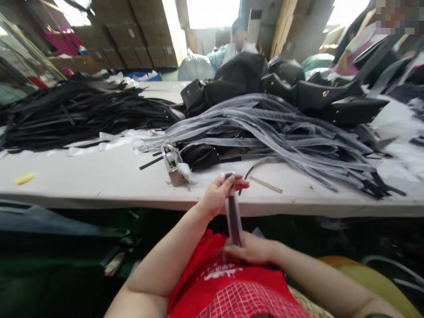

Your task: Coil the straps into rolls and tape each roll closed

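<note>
Strap (233, 217) (seemingly one) in two hands (217, 194).

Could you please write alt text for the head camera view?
A person's left hand and right hand hold a plastic-wrapped black strap at a white table, on which lie a metal tape dispenser, wrapped straps, loose black straps and black bags.

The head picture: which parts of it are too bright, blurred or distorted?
In the head view, the middle window is washed out to white; the right hand on the dark strip looks softer than the left hand, perhaps from motion; the cardboard boxes at left lean outward, probably from the lens.
</note>
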